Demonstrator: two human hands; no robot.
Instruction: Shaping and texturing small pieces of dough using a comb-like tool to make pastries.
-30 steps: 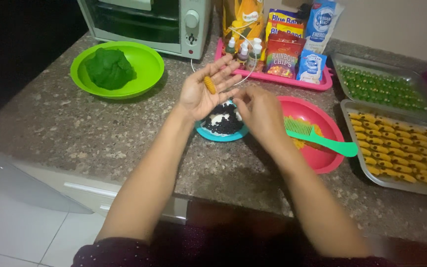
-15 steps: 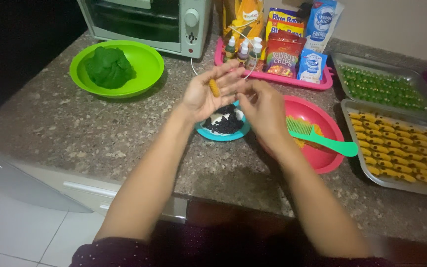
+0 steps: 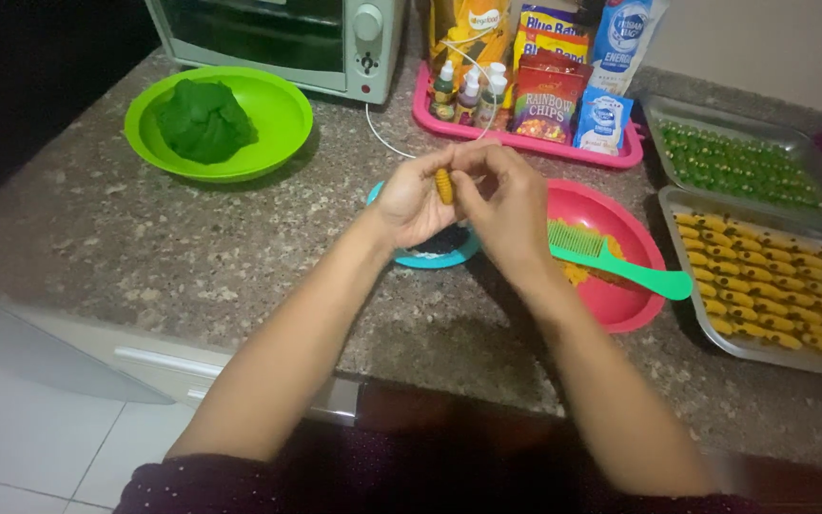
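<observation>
Speckled granite counter [image 3: 97,247] carries the work. Between my 2 hands I hold 1 small ridged yellow dough piece [image 3: 444,185] upright, my left hand [image 3: 409,202] and right hand [image 3: 501,205] both pinched narrowly on it, above a teal dish [image 3: 430,255]. Just right, a green comb [image 3: 620,262] rests across the red bowl [image 3: 611,300]. Open counter lies left, toward the green bowl [image 3: 278,119]; trays [image 3: 715,338] crowd the right edge.

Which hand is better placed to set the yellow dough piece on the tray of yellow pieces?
Probably the right hand: it pinches the dough piece and is nearer the tray.
</observation>
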